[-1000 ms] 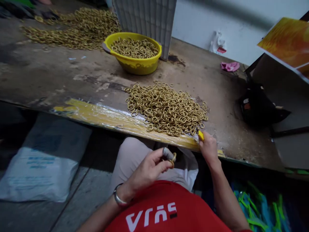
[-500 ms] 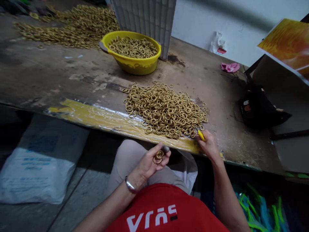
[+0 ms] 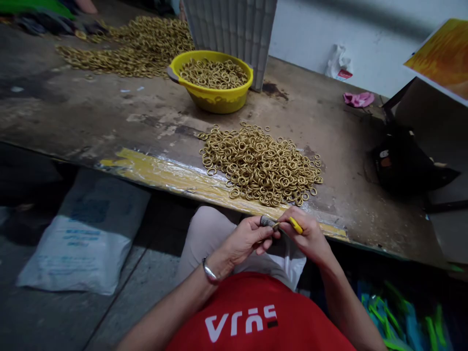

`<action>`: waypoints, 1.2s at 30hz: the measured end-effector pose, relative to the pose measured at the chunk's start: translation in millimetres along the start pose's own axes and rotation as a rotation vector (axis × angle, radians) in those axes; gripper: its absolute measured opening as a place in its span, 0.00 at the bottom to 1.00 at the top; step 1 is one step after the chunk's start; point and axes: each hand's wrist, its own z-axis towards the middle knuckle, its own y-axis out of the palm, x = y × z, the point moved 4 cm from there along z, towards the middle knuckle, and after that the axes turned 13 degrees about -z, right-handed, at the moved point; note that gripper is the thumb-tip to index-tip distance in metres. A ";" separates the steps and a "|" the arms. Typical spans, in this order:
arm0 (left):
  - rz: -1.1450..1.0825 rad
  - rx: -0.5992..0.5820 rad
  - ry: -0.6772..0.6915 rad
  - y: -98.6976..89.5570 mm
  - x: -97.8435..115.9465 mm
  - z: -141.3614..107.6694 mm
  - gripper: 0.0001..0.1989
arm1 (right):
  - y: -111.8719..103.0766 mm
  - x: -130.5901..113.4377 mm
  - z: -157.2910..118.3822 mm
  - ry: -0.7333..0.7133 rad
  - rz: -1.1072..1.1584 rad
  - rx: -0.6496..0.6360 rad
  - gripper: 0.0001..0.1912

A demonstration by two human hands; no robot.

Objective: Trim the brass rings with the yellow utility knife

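Note:
My left hand [image 3: 245, 240] is closed in a pinch on gold-coloured metal rings [image 3: 276, 226], largely hidden by the fingers. A dark grey cover [image 3: 267, 222] wraps one of its fingertips. Close against it, my right hand [image 3: 309, 233] grips a small tool with a yellow handle [image 3: 296, 225]; the tool's working end is hidden. Both hands meet above my lap, just off the table's front edge. Right beyond them lies a heap of loose gold-coloured rings [image 3: 261, 163] on the worn wooden table [image 3: 146, 105].
A yellow basin [image 3: 219, 100] full of rings stands behind the heap, beside a grey corrugated panel [image 3: 230, 34]. More rings [image 3: 146, 48] spread at the back left. A black bag [image 3: 405, 163] and pink cloth [image 3: 359, 99] lie right. A white sack [image 3: 87, 234] sits on the floor.
My right hand has come left from the heap's edge to my left hand, with the yellow-handled tool still in it. My left fingers have closed over the rings. The view has shifted slightly.

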 end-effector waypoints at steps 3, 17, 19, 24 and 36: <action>0.076 0.068 0.071 -0.2 1.0 -1.5 0.17 | 4.7 -1.0 -11.0 0.048 -0.228 0.012 0.08; 0.575 0.180 0.265 20.9 14.4 -12.2 0.11 | 15.5 28.3 -18.6 0.293 -0.781 -0.132 0.14; 0.610 0.114 0.265 28.0 18.0 -17.7 0.11 | 0.3 56.5 -18.8 0.477 -0.864 -0.097 0.12; 0.335 0.029 0.073 29.0 10.6 -16.4 0.16 | -37.9 113.7 -5.6 0.558 -0.886 0.132 0.08; -0.196 0.017 -0.112 6.3 -0.1 -1.0 0.12 | -35.2 121.0 9.0 0.526 -0.545 0.108 0.12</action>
